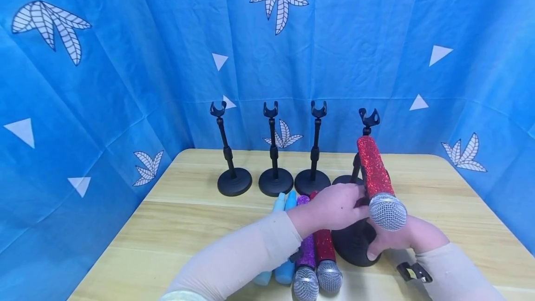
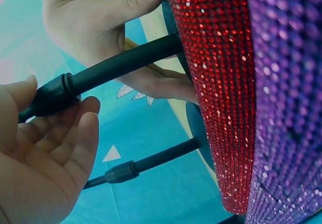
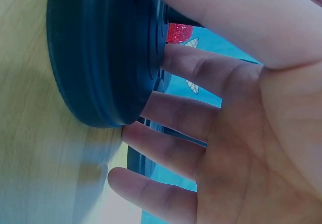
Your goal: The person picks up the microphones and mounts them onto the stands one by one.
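A black microphone stand stands near the front right, a glittery red microphone tilted at its top, silver mesh head toward me. In the left wrist view my left hand has thumb and fingers curled round the collar of its pole. My right hand holds the round base, thumb over the top and fingers along the far side. Beside my left forearm lie a purple microphone and a darker red microphone; the forearm partly hides both.
Several more black stands with U-shaped clips line the back of the wooden table. Two light blue microphones lie left of the purple one, partly under my left sleeve. Blue patterned cloth encloses the back and sides.
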The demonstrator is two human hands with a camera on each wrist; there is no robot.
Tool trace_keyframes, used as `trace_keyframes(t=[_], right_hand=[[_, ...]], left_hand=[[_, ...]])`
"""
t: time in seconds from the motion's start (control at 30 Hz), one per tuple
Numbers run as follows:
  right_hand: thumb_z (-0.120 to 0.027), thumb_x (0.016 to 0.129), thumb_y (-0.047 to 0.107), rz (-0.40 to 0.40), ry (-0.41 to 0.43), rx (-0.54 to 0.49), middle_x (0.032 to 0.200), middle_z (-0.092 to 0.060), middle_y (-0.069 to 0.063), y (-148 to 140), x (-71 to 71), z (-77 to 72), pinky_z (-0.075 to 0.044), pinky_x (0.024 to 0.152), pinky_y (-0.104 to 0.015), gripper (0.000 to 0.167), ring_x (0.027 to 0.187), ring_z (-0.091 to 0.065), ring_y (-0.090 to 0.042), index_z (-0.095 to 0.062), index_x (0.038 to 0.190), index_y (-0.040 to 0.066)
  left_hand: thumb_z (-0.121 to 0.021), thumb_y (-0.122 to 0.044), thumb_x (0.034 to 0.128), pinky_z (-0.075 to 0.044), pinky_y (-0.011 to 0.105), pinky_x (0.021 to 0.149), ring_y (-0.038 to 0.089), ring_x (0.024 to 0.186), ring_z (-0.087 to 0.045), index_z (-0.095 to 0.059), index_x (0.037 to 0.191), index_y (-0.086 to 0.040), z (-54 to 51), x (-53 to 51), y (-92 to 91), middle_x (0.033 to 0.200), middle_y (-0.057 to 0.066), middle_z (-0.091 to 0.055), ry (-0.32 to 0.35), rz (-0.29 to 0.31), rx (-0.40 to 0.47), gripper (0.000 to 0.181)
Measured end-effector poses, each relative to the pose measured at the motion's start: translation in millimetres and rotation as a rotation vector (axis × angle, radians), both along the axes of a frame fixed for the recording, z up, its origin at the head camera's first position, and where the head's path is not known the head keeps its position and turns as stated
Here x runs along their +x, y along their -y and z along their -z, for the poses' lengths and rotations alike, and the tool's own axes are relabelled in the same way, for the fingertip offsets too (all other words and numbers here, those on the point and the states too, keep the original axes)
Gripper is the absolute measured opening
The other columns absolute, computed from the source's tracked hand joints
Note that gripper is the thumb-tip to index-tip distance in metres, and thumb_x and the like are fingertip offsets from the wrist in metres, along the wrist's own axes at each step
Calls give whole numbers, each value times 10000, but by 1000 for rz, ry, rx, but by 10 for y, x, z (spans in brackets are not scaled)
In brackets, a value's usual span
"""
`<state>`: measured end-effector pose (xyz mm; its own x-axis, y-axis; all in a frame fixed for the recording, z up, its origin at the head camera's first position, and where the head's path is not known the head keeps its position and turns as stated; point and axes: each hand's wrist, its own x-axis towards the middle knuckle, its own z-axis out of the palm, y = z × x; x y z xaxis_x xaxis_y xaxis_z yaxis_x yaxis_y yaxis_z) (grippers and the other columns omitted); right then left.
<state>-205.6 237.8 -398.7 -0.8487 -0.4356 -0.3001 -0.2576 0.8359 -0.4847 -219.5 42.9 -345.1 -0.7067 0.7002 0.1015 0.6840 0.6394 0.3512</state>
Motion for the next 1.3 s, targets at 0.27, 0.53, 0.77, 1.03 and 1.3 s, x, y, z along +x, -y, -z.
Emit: trace_keyframes(t=[0.27, 0.53, 0.77, 1.03, 1.3], right_hand=[[-928, 679, 300, 13, 3, 23, 1362, -488, -294, 0, 0, 3, -369, 1016, -679, 856, 1249, -429, -514, -531, 1311, -118], [-976, 604, 229, 54, 27, -116, 1439, -411, -284, -24, 48, 19, -377, 1043, -640, 1084, 1265, -421, -468, -350, 1431, -86], [-982, 606, 236, 103, 83, -122, 1444, -413, -269, -33, 35, 26, -406, 1025, -627, 1126, 1251, -444, -439, -327, 1464, -82], [-981, 608, 240, 111, 84, -115, 1433, -407, -282, -25, 38, 15, -415, 1019, -618, 1159, 1231, -451, -436, -286, 1466, -112], [-981, 597, 242, 120, 72, -126, 1441, -386, -310, -28, 57, 4, -395, 1030, -627, 1195, 1236, -443, -454, -250, 1466, -131]], left_hand=[[-528, -339, 1065, -466, 134, 682, -118, 667, -544, -649, 1134, -251, -59, 24, 14, 799, -205, -584, 87, -21, 76, 165], [-531, -300, 1066, -458, 119, 657, -97, 694, -532, -641, 1089, -204, -68, 13, 9, 824, -163, -580, 108, -16, 43, 147], [-635, -223, 1005, -473, 116, 733, -49, 820, -560, -645, 1160, -200, -60, -36, 89, 910, -158, -607, 167, 46, 86, 157], [-726, -221, 957, -455, 100, 662, -74, 756, -529, -652, 1125, -229, -34, -36, 41, 850, -193, -583, 109, 13, 88, 183], [-733, -255, 954, -470, 112, 696, -61, 814, -563, -631, 1175, -221, -15, -76, 27, 896, -172, -608, 155, 27, 94, 246]])
